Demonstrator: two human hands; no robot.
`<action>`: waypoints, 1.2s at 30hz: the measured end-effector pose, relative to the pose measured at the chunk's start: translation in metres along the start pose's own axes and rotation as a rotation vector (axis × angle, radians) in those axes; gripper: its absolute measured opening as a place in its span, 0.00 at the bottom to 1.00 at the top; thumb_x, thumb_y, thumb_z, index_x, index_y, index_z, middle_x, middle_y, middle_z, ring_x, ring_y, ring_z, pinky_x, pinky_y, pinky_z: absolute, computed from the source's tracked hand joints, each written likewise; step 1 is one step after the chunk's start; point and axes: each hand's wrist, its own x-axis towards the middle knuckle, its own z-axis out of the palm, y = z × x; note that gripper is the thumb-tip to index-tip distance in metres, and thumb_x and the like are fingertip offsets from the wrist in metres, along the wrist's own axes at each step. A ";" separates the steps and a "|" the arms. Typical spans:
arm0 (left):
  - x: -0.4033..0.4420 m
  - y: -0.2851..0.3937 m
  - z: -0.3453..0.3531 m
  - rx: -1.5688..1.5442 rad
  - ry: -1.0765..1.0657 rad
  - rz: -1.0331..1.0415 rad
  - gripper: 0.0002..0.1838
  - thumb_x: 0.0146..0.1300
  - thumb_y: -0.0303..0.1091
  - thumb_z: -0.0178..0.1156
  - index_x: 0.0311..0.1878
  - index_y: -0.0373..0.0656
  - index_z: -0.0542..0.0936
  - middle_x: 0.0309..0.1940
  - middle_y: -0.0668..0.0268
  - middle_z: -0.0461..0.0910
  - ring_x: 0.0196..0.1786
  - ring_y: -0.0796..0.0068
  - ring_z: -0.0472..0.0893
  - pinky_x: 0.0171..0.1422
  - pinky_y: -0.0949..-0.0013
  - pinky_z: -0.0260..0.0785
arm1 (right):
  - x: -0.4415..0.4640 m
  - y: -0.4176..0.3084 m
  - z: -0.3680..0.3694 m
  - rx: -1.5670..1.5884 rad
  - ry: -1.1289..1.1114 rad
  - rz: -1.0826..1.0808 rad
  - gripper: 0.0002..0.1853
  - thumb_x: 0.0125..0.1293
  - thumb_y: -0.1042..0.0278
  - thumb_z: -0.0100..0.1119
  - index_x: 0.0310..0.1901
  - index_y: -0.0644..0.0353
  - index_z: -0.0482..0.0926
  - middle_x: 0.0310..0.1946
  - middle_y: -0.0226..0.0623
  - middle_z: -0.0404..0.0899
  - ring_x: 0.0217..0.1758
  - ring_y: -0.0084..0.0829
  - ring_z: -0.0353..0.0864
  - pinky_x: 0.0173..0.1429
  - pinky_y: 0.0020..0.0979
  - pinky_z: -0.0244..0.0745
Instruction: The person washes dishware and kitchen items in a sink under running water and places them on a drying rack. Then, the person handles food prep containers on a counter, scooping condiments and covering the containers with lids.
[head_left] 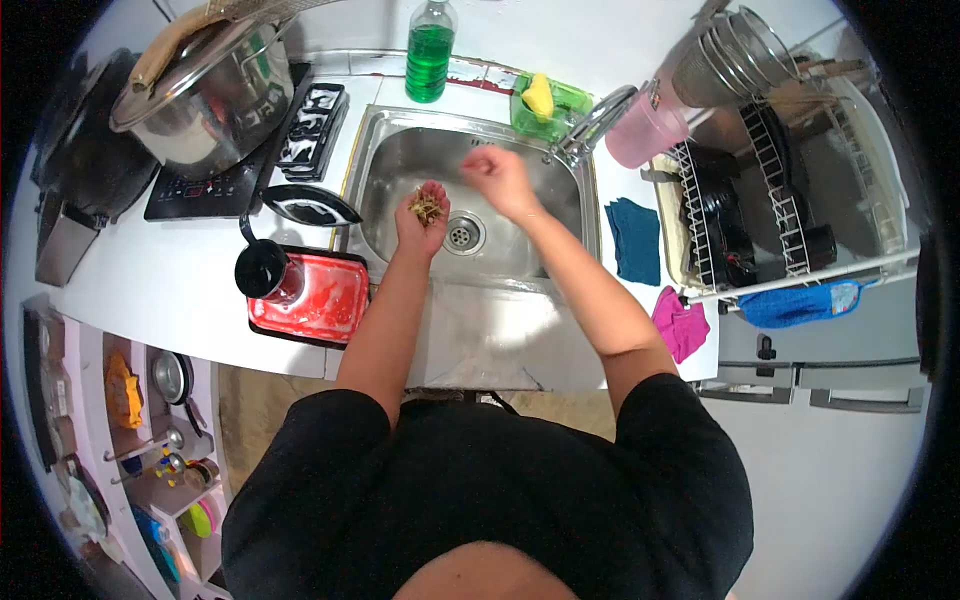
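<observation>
My left hand (422,222) is cupped palm up over the left side of the steel sink (385,160). In its palm lies a small clump of brownish-yellow scraps (426,207), too small to name exactly. Higher and to the right, my right hand (497,180) hovers over the sink, apart from the left one. Its fingers are curled together and slightly blurred; whether anything small is between them I cannot make out. Below the hands, the round drain strainer (463,234) shows in the basin.
A faucet (590,130) rises at the sink's back right corner, beside a green sponge holder (570,98). Behind the sink stands a bottle of green liquid (430,50). Left are a red tray (325,305) and a large pot (205,100); right, a dish rack (780,190) and a blue cloth (633,240).
</observation>
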 end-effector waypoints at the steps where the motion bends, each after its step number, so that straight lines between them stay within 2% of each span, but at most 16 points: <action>1: -0.004 -0.003 0.003 0.006 -0.018 0.006 0.15 0.59 0.33 0.39 0.37 0.36 0.75 0.32 0.59 0.77 0.35 0.68 0.77 0.40 0.67 0.73 | 0.001 -0.009 0.006 -0.215 0.027 -0.130 0.03 0.51 0.76 0.55 0.29 0.62 0.78 0.25 0.35 0.77 0.29 0.19 0.73 0.32 0.23 0.69; 5: -0.002 -0.004 0.009 -0.044 -0.014 -0.027 0.14 0.58 0.31 0.39 0.36 0.35 0.74 0.32 0.58 0.76 0.31 0.70 0.77 0.35 0.71 0.75 | -0.023 -0.041 0.010 -0.207 0.099 -0.030 0.06 0.49 0.71 0.59 0.29 0.61 0.79 0.23 0.39 0.77 0.26 0.26 0.76 0.33 0.25 0.71; 7: 0.001 0.001 0.005 -0.079 -0.088 -0.135 0.14 0.57 0.30 0.39 0.35 0.35 0.74 0.31 0.58 0.76 0.30 0.71 0.77 0.32 0.73 0.74 | -0.045 -0.066 -0.018 -0.098 0.479 0.046 0.06 0.51 0.73 0.56 0.31 0.62 0.79 0.25 0.42 0.78 0.27 0.32 0.78 0.34 0.28 0.72; 10: 0.012 0.003 -0.005 -0.103 -0.173 -0.267 0.12 0.56 0.29 0.39 0.33 0.35 0.73 0.28 0.60 0.75 0.25 0.74 0.76 0.24 0.80 0.72 | -0.078 -0.050 -0.041 -0.220 0.413 0.080 0.08 0.53 0.80 0.49 0.32 0.63 0.78 0.24 0.40 0.78 0.27 0.24 0.78 0.33 0.26 0.72; 12: -0.014 -0.016 0.041 0.077 0.121 0.019 0.10 0.57 0.31 0.42 0.35 0.36 0.71 0.27 0.62 0.73 0.21 0.78 0.72 0.20 0.81 0.67 | -0.108 -0.052 -0.049 -0.146 0.371 0.141 0.08 0.53 0.80 0.47 0.30 0.64 0.78 0.23 0.38 0.77 0.27 0.23 0.78 0.33 0.25 0.72; 13: -0.016 -0.018 0.044 0.117 -0.022 -0.041 0.10 0.57 0.31 0.42 0.35 0.36 0.71 0.29 0.61 0.74 0.21 0.78 0.72 0.19 0.80 0.65 | -0.126 -0.055 -0.055 -0.080 0.314 0.181 0.08 0.53 0.81 0.46 0.29 0.64 0.77 0.22 0.36 0.77 0.27 0.22 0.78 0.33 0.24 0.72; 14: -0.017 -0.012 0.037 0.064 -0.363 -0.293 0.12 0.56 0.30 0.42 0.38 0.32 0.72 0.33 0.57 0.75 0.37 0.68 0.78 0.34 0.75 0.74 | -0.146 -0.055 -0.059 0.267 0.365 0.264 0.10 0.51 0.82 0.42 0.25 0.64 0.76 0.19 0.33 0.75 0.22 0.22 0.76 0.28 0.23 0.70; 15: -0.036 -0.021 0.053 0.117 -0.320 -0.221 0.13 0.56 0.30 0.43 0.40 0.33 0.71 0.37 0.56 0.74 0.39 0.69 0.77 0.29 0.79 0.70 | -0.167 -0.062 -0.062 0.344 0.522 0.270 0.10 0.50 0.82 0.39 0.20 0.63 0.73 0.14 0.28 0.71 0.16 0.18 0.68 0.21 0.21 0.64; 19: -0.140 -0.054 0.072 0.380 -0.412 -0.530 0.12 0.57 0.33 0.44 0.37 0.33 0.69 0.30 0.61 0.72 0.23 0.80 0.69 0.20 0.84 0.65 | -0.276 -0.054 -0.067 0.655 0.601 0.339 0.10 0.47 0.82 0.37 0.14 0.58 0.65 0.08 0.27 0.62 0.08 0.17 0.54 0.10 0.21 0.46; 21: -0.213 -0.090 0.066 0.448 -0.070 -0.653 0.13 0.56 0.34 0.46 0.36 0.31 0.69 0.29 0.62 0.70 0.21 0.82 0.68 0.16 0.87 0.63 | -0.331 -0.054 -0.060 0.849 0.615 0.385 0.10 0.47 0.82 0.36 0.14 0.58 0.63 0.08 0.29 0.60 0.07 0.18 0.52 0.09 0.20 0.41; 24: -0.269 -0.143 -0.001 0.531 0.025 -1.228 0.12 0.56 0.33 0.47 0.36 0.31 0.70 0.26 0.63 0.68 0.20 0.85 0.65 0.14 0.88 0.63 | -0.411 -0.044 -0.045 0.914 0.713 0.485 0.10 0.55 0.78 0.38 0.18 0.59 0.62 0.09 0.29 0.58 0.07 0.18 0.50 0.09 0.19 0.42; 26: -0.286 -0.177 -0.060 0.519 0.296 -1.289 0.12 0.57 0.34 0.48 0.36 0.31 0.70 0.28 0.60 0.68 0.19 0.85 0.64 0.13 0.89 0.62 | -0.465 -0.037 -0.036 0.902 0.817 0.591 0.09 0.54 0.78 0.37 0.18 0.58 0.62 0.09 0.28 0.57 0.08 0.18 0.50 0.09 0.19 0.43; 28: -0.266 -0.196 -0.137 0.196 0.295 -1.420 0.15 0.58 0.36 0.49 0.38 0.30 0.69 0.32 0.59 0.69 0.24 0.78 0.69 0.20 0.83 0.68 | -0.515 -0.030 -0.031 0.856 0.993 0.759 0.09 0.52 0.79 0.36 0.18 0.56 0.62 0.10 0.26 0.57 0.09 0.17 0.51 0.10 0.18 0.44; 29: -0.239 -0.209 -0.161 0.205 0.269 -1.387 0.15 0.58 0.36 0.49 0.38 0.30 0.69 0.32 0.59 0.69 0.24 0.78 0.69 0.20 0.83 0.68 | -0.540 -0.022 -0.026 0.833 1.066 0.748 0.09 0.53 0.78 0.36 0.19 0.56 0.62 0.10 0.26 0.57 0.08 0.17 0.51 0.10 0.18 0.44; 32: -0.164 -0.230 -0.211 0.268 0.784 -0.416 0.13 0.56 0.35 0.51 0.43 0.39 0.72 0.38 0.54 0.72 0.33 0.70 0.76 0.27 0.75 0.71 | -0.577 -0.040 -0.028 0.670 0.966 0.815 0.11 0.59 0.73 0.37 0.19 0.57 0.63 0.10 0.27 0.59 0.08 0.18 0.55 0.09 0.18 0.47; 36: -0.127 -0.228 -0.233 0.447 0.699 -0.249 0.12 0.56 0.36 0.50 0.41 0.41 0.74 0.36 0.55 0.73 0.33 0.67 0.76 0.29 0.71 0.71 | -0.604 -0.043 -0.031 0.510 0.758 0.834 0.10 0.61 0.69 0.42 0.22 0.59 0.65 0.11 0.29 0.64 0.08 0.18 0.57 0.10 0.18 0.49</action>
